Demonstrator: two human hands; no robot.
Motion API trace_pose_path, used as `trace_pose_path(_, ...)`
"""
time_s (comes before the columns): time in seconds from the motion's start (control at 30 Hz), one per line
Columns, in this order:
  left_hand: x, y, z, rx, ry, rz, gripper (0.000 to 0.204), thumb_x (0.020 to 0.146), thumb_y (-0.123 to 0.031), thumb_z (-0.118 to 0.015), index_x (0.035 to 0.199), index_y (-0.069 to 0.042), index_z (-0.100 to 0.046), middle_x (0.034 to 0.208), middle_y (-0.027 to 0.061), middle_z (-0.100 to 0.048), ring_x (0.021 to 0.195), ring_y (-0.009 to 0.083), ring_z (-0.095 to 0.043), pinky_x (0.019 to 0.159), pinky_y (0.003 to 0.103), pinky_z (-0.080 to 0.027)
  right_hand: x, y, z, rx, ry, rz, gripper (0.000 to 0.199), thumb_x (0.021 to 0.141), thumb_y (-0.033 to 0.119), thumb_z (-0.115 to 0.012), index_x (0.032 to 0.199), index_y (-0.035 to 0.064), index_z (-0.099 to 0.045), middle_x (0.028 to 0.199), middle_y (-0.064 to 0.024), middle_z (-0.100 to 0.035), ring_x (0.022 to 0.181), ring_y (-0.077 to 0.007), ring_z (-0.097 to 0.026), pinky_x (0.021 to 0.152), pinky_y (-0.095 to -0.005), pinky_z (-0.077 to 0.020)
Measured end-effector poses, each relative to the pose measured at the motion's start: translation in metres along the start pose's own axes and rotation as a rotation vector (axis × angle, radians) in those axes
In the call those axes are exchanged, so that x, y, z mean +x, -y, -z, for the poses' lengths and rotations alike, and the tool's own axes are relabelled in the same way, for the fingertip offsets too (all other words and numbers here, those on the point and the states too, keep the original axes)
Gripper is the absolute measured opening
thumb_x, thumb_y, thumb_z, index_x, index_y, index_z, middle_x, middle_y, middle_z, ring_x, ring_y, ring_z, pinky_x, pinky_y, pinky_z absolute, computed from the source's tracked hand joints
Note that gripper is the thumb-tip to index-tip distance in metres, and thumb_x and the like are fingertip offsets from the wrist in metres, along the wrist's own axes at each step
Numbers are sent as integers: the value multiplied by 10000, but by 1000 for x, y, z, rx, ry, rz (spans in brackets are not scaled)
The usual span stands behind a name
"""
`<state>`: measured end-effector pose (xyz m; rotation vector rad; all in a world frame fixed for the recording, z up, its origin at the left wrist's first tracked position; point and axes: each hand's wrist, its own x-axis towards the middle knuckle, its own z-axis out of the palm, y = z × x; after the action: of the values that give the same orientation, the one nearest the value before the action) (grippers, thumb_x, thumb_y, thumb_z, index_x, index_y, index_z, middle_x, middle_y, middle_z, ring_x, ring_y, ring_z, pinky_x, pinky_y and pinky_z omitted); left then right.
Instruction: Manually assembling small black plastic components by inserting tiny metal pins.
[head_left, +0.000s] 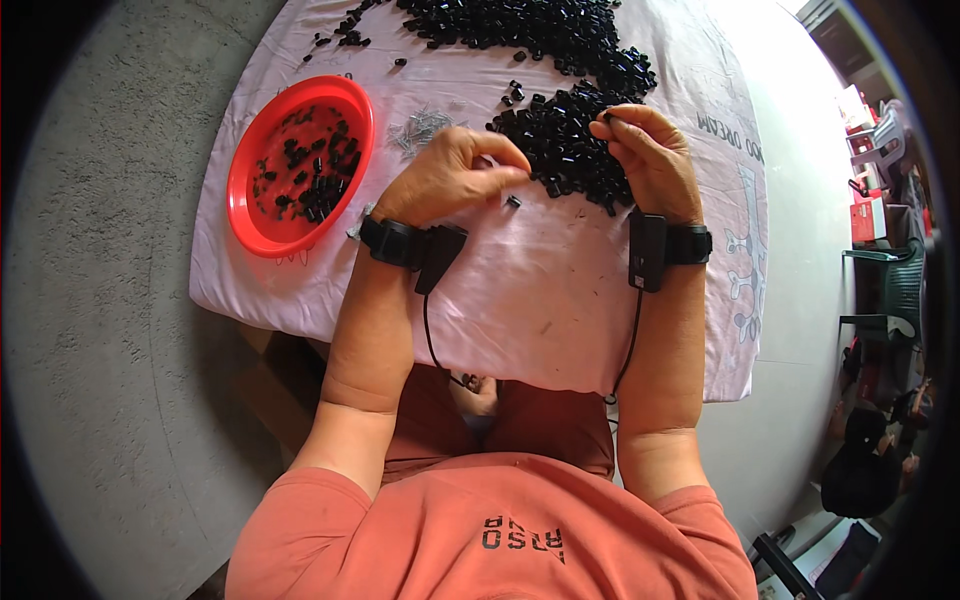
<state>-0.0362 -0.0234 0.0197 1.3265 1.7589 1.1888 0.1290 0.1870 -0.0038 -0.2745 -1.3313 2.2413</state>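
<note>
Small black plastic pieces (560, 140) are lying in a big heap at the far middle of the table (520, 300), which is wearing a pale pink cloth. The right hand (655, 160) is hovering at the heap's right edge, its grip pinched together on one black piece (606, 117) between thumb and fingertips. The left hand (455, 180) is sitting just left of the heap, fingers curled and closed on something thin; what exactly it is holding is too small to tell. One stray black piece (513, 201) is resting on the cloth just beside the left fingertips.

Doing this well is looking like a matter of keeping both pinches firm and bringing the hands close over the cloth, so anything dropped is landing on the table and not rolling off.

Over at the left edge, a round red plastic bowl (300, 165) is holding a scatter of black pieces. Between bowl and heap, a little pile of thin grey metal pins (420, 128) is waiting. Nothing is blocking the way between the hands, though loose pieces are crowding the far side. Black wrist devices (665, 245) with trailing cables are strapped on both wrists.
</note>
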Motion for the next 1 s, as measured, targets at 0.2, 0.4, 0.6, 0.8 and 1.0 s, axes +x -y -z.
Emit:
trace_pose_path(0.2,2,9,7,-60,-40,108,142,965,-127,-654,968,-3,-723,767,-10,-676,618,43,-609,565,215,-482,1,0,6,66,25,1,151,955,27,-638,1097,8,-684,1008,-116,-724,929,-205,-737,711,-202,-604)
trace_pose_path(0.4,9,13,-17,-54,-135,-51,135,968,-49,-619,1054,21,-697,937,36,-682,810,103,-655,761,251,-544,2,1,1,109,0,35,193,968,34,-622,1152,-4,-666,1053,-129,-713,962,-205,-728,736,-213,-612)
trace_pose_path(0.6,11,9,-13,-24,-314,-109,134,952,-10,-621,1060,11,-699,920,33,-680,789,95,-668,730,247,-548,3,-2,3,103,-40,81,207,976,32,-607,1173,-8,-660,1069,-132,-710,986,-214,-724,765,-225,-613)
trace_pose_path(0.8,13,15,-14,61,-411,-31,127,931,-3,-638,1041,12,-701,944,57,-695,771,120,-690,712,249,-560,4,-3,7,147,27,66,198,981,43,-603,1169,3,-650,1064,-124,-711,974,-217,-725,783,-245,-615)
trace_pose_path(1.0,22,20,-24,222,-375,-307,185,942,33,-611,1110,12,-684,1105,76,-680,1009,153,-670,875,262,-543,3,-3,5,111,35,27,202,984,66,-609,1173,6,-650,1046,-117,-710,949,-209,-726,807,-273,-613)
